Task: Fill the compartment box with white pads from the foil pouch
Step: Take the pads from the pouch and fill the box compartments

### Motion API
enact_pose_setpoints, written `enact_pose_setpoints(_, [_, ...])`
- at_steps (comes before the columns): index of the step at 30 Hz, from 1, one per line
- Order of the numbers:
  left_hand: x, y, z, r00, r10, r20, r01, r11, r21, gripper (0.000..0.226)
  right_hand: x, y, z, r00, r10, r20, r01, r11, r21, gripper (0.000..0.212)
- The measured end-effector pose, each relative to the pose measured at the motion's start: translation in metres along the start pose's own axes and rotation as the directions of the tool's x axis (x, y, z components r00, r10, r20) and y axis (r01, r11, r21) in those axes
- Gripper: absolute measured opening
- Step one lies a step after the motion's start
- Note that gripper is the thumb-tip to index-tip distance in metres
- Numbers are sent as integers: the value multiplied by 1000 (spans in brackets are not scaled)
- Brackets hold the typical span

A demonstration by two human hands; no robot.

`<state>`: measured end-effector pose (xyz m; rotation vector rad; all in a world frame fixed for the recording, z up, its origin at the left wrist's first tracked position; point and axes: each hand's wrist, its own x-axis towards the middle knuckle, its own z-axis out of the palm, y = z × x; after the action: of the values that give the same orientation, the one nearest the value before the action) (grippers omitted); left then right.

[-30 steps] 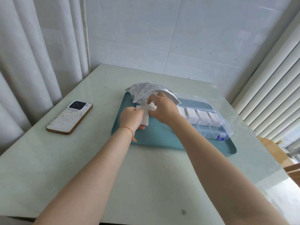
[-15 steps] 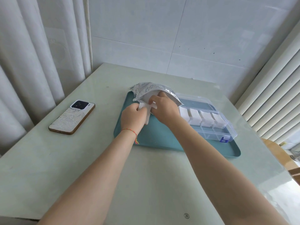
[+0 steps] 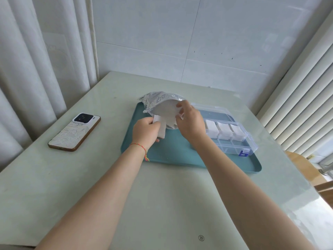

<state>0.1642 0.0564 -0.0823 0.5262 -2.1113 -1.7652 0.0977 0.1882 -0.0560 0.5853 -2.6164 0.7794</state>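
Both hands have shifted since a second ago: the right hand (image 3: 189,123) has lifted the mouth of the foil pouch (image 3: 162,103) wide, and the left hand (image 3: 146,131) has drawn back with white pads (image 3: 161,128) in its grip. On the pale desk (image 3: 162,204) sits a teal tray (image 3: 171,156), carrying the pouch at its far left and the clear compartment box (image 3: 232,136) on the right, lid back. A phone (image 3: 74,131) lies well apart to the left. Three far compartments show pads (a fourth may hide behind the wrist); the near row looks empty. The right hand pinches the pouch rim; the left holds a small stack, partly out. To do this well, I'd keep the mouth held wide and draw the stack out squarely.
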Motion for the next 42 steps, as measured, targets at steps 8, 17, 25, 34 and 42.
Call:
enact_pose_setpoints(8, [-2,3,0,998,-36,44,42,990,-135,26,-4,9,-18,976,213,53,-219,921,323,12])
enact_pose_setpoints(17, [-7,11,11,950,-166,265,273,854,-443,21,-9,14,-5,996,-53,-65,45,992,-115,6])
enact_pose_setpoints(25, [9,21,12,942,-179,285,296,845,-446,23,-2,14,-11,996,93,6,-92,971,222,7])
enact_pose_setpoints(34, [6,18,10,944,-183,276,282,881,-380,31,0,8,-12,981,128,144,-161,956,246,36])
enact_pose_setpoints(42, [1,19,5,944,-171,281,274,882,-383,31,-6,-1,-3,999,21,48,-17,997,-77,41])
